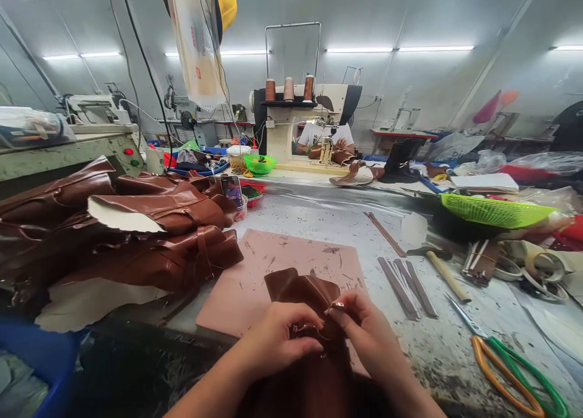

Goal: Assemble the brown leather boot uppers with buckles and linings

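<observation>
A brown leather piece [303, 286] lies over the near edge of a pink cutting board [255, 260] and hangs down toward me. My left hand [285, 339] curls around its left side, where a bit of shiny metal shows inside the fingers. Between thumb and forefinger, my right hand [371, 330] pinches a small metal buckle [337, 306] at the leather's right side. The two hands are close together, fingertips almost meeting over the leather. What lies under the left fingers is partly hidden.
Stacked brown leather pieces [173, 248] fill the left. On the right are grey strips [401, 287], a hammer [449, 276], scissors [505, 363], tape rolls [544, 266] and a green basket [496, 210]. A phone [232, 190] stands behind. A person sits beyond the sewing machine [282, 129].
</observation>
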Demonstrator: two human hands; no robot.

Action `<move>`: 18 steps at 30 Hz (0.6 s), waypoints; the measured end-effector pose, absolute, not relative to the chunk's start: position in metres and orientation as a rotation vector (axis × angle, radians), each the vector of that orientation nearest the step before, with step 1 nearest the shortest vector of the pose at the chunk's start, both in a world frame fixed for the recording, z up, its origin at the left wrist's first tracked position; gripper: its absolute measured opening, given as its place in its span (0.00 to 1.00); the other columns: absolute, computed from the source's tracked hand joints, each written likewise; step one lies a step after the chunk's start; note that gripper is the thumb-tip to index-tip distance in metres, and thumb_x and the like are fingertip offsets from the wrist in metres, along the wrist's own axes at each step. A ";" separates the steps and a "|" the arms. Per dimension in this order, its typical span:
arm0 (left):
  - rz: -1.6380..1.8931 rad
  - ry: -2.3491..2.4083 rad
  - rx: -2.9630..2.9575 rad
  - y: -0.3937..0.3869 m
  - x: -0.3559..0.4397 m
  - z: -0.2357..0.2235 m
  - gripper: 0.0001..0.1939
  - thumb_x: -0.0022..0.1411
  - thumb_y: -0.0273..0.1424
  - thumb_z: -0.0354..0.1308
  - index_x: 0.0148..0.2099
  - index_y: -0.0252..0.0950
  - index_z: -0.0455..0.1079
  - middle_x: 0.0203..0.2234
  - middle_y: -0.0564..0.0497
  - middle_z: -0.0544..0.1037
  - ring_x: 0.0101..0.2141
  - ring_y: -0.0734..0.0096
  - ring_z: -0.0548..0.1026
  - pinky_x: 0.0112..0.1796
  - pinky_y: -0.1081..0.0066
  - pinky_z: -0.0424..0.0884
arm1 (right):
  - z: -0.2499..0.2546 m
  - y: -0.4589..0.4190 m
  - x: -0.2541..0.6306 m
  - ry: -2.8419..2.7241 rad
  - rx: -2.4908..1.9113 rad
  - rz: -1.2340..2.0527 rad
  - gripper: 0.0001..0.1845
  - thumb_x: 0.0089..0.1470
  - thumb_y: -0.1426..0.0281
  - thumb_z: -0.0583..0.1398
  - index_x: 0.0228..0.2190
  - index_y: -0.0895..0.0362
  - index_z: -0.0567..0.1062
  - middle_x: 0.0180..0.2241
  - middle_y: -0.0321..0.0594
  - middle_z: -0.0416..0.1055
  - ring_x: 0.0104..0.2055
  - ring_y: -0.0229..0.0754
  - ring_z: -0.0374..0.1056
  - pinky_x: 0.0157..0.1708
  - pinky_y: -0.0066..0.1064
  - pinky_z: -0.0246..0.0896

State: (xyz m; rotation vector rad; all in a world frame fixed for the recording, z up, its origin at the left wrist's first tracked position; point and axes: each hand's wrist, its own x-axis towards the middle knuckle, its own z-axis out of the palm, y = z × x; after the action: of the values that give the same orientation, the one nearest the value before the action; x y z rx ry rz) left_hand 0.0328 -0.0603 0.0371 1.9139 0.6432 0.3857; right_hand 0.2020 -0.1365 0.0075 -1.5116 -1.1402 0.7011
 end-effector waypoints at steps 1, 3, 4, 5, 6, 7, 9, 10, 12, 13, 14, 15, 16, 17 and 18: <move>0.385 0.642 1.901 -0.061 0.035 0.037 0.08 0.49 0.26 0.61 0.36 0.35 0.73 0.29 0.53 0.76 0.30 0.72 0.70 0.33 0.75 0.65 | 0.004 -0.137 0.200 -1.169 -1.526 0.649 0.13 0.52 0.59 0.56 0.25 0.55 0.66 0.22 0.35 0.68 0.24 0.39 0.66 0.24 0.29 0.62; 0.375 0.645 1.869 -0.062 0.038 0.036 0.08 0.47 0.25 0.62 0.34 0.35 0.72 0.26 0.55 0.74 0.28 0.74 0.69 0.32 0.76 0.64 | -0.003 -0.138 0.195 -1.265 -1.543 0.523 0.11 0.55 0.61 0.54 0.27 0.55 0.66 0.22 0.34 0.68 0.23 0.38 0.66 0.23 0.28 0.61; 0.368 0.654 1.841 -0.063 0.040 0.034 0.07 0.46 0.25 0.63 0.33 0.34 0.72 0.24 0.56 0.73 0.27 0.75 0.68 0.30 0.77 0.63 | -0.007 -0.138 0.194 -1.318 -1.542 0.452 0.10 0.56 0.62 0.53 0.28 0.54 0.66 0.23 0.34 0.68 0.23 0.37 0.66 0.22 0.27 0.61; 0.361 0.663 1.810 -0.064 0.042 0.033 0.07 0.45 0.25 0.64 0.31 0.34 0.71 0.22 0.57 0.71 0.26 0.76 0.66 0.28 0.77 0.62 | -0.010 -0.138 0.192 -1.368 -1.532 0.380 0.09 0.57 0.64 0.52 0.29 0.54 0.66 0.23 0.35 0.69 0.23 0.37 0.66 0.23 0.27 0.61; 0.355 0.673 1.783 -0.064 0.043 0.031 0.08 0.44 0.26 0.65 0.29 0.33 0.71 0.21 0.58 0.69 0.25 0.77 0.65 0.27 0.78 0.61 | -0.013 -0.137 0.191 -1.413 -1.511 0.308 0.08 0.58 0.66 0.51 0.29 0.54 0.66 0.24 0.35 0.69 0.23 0.37 0.66 0.23 0.27 0.61; 0.349 0.686 1.763 -0.064 0.044 0.030 0.09 0.42 0.27 0.66 0.28 0.33 0.70 0.20 0.58 0.68 0.24 0.77 0.64 0.26 0.78 0.60 | -0.015 -0.137 0.190 -1.452 -1.489 0.246 0.07 0.58 0.68 0.50 0.30 0.53 0.66 0.24 0.35 0.69 0.23 0.37 0.67 0.23 0.27 0.61; 0.335 0.699 1.751 -0.064 0.045 0.029 0.12 0.41 0.30 0.68 0.26 0.32 0.69 0.19 0.59 0.67 0.23 0.78 0.63 0.25 0.78 0.59 | -0.016 -0.135 0.190 -1.500 -1.444 0.163 0.07 0.57 0.71 0.50 0.30 0.53 0.66 0.24 0.34 0.70 0.23 0.37 0.67 0.23 0.27 0.61; 0.322 0.684 1.756 -0.064 0.044 0.029 0.12 0.40 0.31 0.68 0.26 0.32 0.69 0.19 0.58 0.67 0.23 0.77 0.63 0.25 0.78 0.59 | -0.015 -0.134 0.190 -1.506 -1.427 0.143 0.06 0.57 0.71 0.50 0.30 0.53 0.66 0.25 0.35 0.70 0.24 0.37 0.67 0.24 0.27 0.62; 0.304 0.620 1.771 -0.062 0.042 0.032 0.10 0.42 0.29 0.66 0.29 0.33 0.70 0.22 0.57 0.70 0.26 0.76 0.66 0.26 0.78 0.61 | -0.013 -0.133 0.192 -1.470 -1.422 0.165 0.05 0.56 0.71 0.52 0.29 0.53 0.66 0.28 0.37 0.72 0.29 0.38 0.69 0.28 0.28 0.64; 0.301 0.596 1.782 -0.061 0.041 0.034 0.09 0.44 0.28 0.65 0.30 0.33 0.71 0.24 0.56 0.72 0.27 0.75 0.66 0.28 0.78 0.62 | -0.011 -0.133 0.193 -1.432 -1.424 0.202 0.04 0.55 0.70 0.53 0.29 0.53 0.67 0.31 0.39 0.73 0.30 0.39 0.70 0.29 0.28 0.65; 0.302 0.591 1.793 -0.060 0.039 0.035 0.08 0.45 0.27 0.64 0.31 0.34 0.71 0.25 0.55 0.72 0.28 0.74 0.67 0.29 0.77 0.62 | -0.009 -0.134 0.194 -1.396 -1.418 0.248 0.04 0.55 0.69 0.54 0.28 0.54 0.67 0.32 0.40 0.73 0.31 0.39 0.70 0.29 0.28 0.66; 0.308 0.606 1.796 -0.059 0.038 0.035 0.07 0.46 0.27 0.63 0.32 0.34 0.71 0.25 0.55 0.72 0.28 0.74 0.67 0.29 0.77 0.63 | -0.006 -0.135 0.196 -1.370 -1.403 0.304 0.04 0.54 0.69 0.55 0.28 0.54 0.67 0.32 0.41 0.74 0.30 0.39 0.70 0.28 0.28 0.66; 0.319 0.633 1.784 -0.059 0.038 0.035 0.07 0.46 0.26 0.62 0.32 0.34 0.71 0.25 0.55 0.72 0.28 0.74 0.67 0.30 0.76 0.63 | -0.003 -0.136 0.197 -1.358 -1.379 0.366 0.04 0.54 0.68 0.56 0.28 0.54 0.68 0.32 0.41 0.74 0.29 0.39 0.70 0.26 0.28 0.66; 0.333 0.664 1.764 -0.059 0.037 0.035 0.07 0.46 0.26 0.62 0.31 0.34 0.71 0.24 0.55 0.72 0.27 0.74 0.66 0.30 0.76 0.62 | 0.000 -0.137 0.199 -1.360 -1.339 0.431 0.05 0.53 0.67 0.57 0.28 0.55 0.69 0.32 0.42 0.74 0.29 0.40 0.71 0.26 0.28 0.67; 0.347 0.689 1.740 -0.059 0.037 0.033 0.07 0.45 0.26 0.62 0.30 0.34 0.70 0.23 0.56 0.71 0.27 0.75 0.66 0.30 0.76 0.62 | 0.004 -0.139 0.201 -1.371 -1.289 0.504 0.06 0.53 0.66 0.57 0.28 0.55 0.71 0.32 0.43 0.75 0.31 0.41 0.71 0.28 0.29 0.68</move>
State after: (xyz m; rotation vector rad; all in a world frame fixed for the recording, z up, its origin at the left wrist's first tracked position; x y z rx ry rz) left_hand 0.0371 -0.0589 0.0333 1.7396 0.6889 0.3473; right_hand 0.2008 -0.1387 0.0039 -1.2895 -1.3708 0.5042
